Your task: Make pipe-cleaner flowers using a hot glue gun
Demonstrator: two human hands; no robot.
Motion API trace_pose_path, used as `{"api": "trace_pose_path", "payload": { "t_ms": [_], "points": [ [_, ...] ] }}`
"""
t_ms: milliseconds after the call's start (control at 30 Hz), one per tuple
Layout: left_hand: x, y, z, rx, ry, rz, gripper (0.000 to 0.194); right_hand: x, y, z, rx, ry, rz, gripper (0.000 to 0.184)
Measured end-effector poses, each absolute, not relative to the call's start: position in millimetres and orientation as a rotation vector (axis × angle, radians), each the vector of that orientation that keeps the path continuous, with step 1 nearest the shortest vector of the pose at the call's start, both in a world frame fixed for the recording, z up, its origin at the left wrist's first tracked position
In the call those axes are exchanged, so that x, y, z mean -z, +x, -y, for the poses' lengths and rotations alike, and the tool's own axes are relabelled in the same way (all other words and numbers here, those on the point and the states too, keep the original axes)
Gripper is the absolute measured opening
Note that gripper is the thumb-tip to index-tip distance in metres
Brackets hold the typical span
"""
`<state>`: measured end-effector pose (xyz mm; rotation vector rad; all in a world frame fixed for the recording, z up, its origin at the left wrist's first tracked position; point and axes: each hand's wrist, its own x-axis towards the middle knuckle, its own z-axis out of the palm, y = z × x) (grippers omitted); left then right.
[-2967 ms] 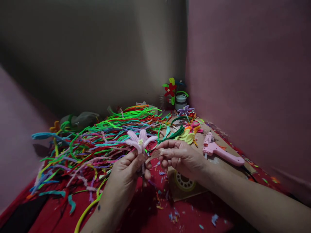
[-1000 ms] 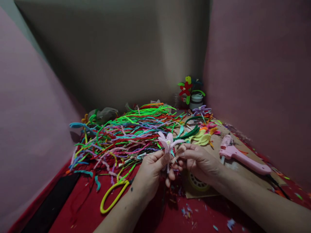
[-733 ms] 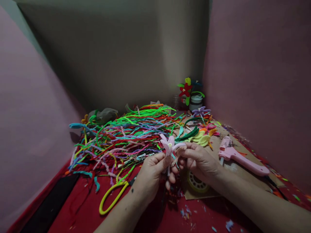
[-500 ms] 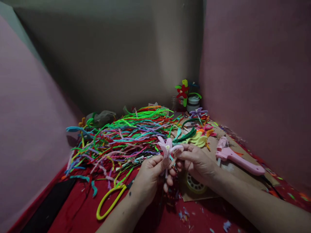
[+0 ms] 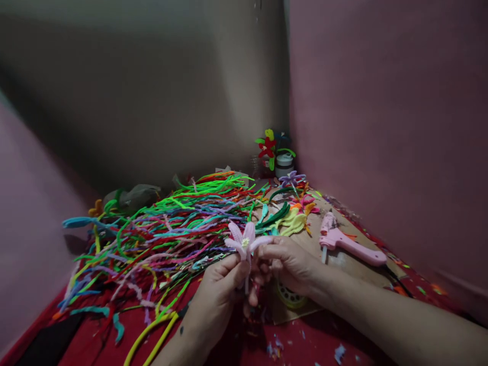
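My left hand point(image 5: 219, 290) is closed, its thumb and fingers pinching the stem of a pale pink pipe-cleaner flower point(image 5: 246, 243) just under the bloom. The flower stands upright, with fuzzy petals and a pale yellow centre. My right hand point(image 5: 295, 264) is closed beside the stem, its bent fingers right under the right-hand petal. What its fingertips pinch is hidden. Below the right wrist lies a yellow-rimmed tape roll point(image 5: 292, 297), partly covered by that hand.
Many coloured pipe cleaners point(image 5: 183, 218) spread across the left and back. A pink glue gun point(image 5: 351, 246) lies on cardboard point(image 5: 343, 267) at right. Yellow scissor handles point(image 5: 152, 338) show beside my left forearm. Finished flowers point(image 5: 267, 147) stand near a lidded container point(image 5: 284, 163).
The view swings right, then back left. The brownish strip seen earlier between my right fingers and the stem no longer shows. My right fingers are now closer to the stem.
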<state>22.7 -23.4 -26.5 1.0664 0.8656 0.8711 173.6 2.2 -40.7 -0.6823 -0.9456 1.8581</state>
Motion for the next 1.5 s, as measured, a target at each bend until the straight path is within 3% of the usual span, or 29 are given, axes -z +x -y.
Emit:
{"api": "trace_pose_path", "payload": {
  "t_ms": [200,533,767,1033,1500],
  "points": [
    [27.8,22.5,23.0,-0.898,0.993,-0.923,0.024,42.9,174.4,-2.8,-1.924,-0.632,0.888,0.005],
    [30.6,24.1,21.8,-0.944,0.941,-0.911,0.025,48.0,172.1,-4.1,-1.954,-0.556,0.934,0.027],
    [30.5,22.2,20.3,-0.881,1.004,-0.912,0.034,47.1,171.3,-3.1,-1.888,-0.608,1.001,0.019],
    [21.4,25.7,24.2,-0.881,1.035,-0.904,0.036,40.4,173.2,0.2,-2.152,-0.446,0.881,0.009],
    [15.7,12.0,17.7,-0.945,1.045,-0.909,0.022,35.1,179.2,-4.5,-1.815,-0.556,0.965,0.021]
  ]
}}
